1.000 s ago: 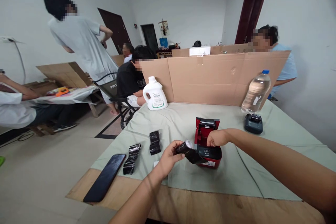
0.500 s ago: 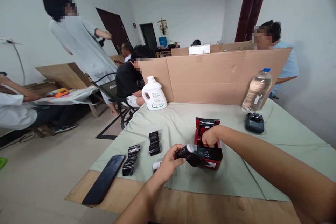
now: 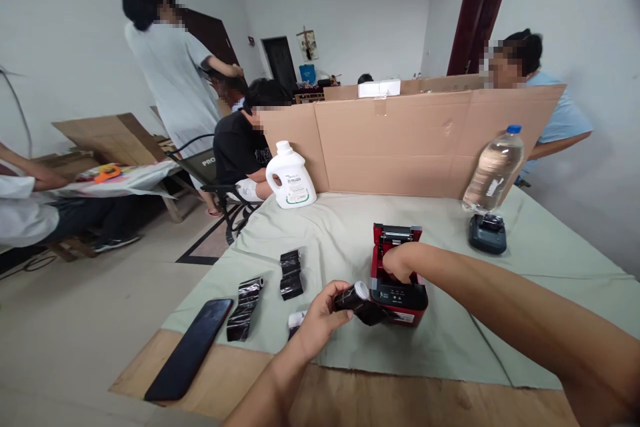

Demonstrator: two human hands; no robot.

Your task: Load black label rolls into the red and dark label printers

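The left hand (image 3: 316,321) has its fingers closed around a small roll (image 3: 354,295) in black wrap, held just off the near-left corner of the red printer (image 3: 397,277), while the right hand (image 3: 396,261) is curled down into the printer's open bay, touching its inside. The roll looks light and stiff along its core, with a slick, crinkly wrap trailing loose from the far end. It is best pinched across the barrel rather than by the wrap.
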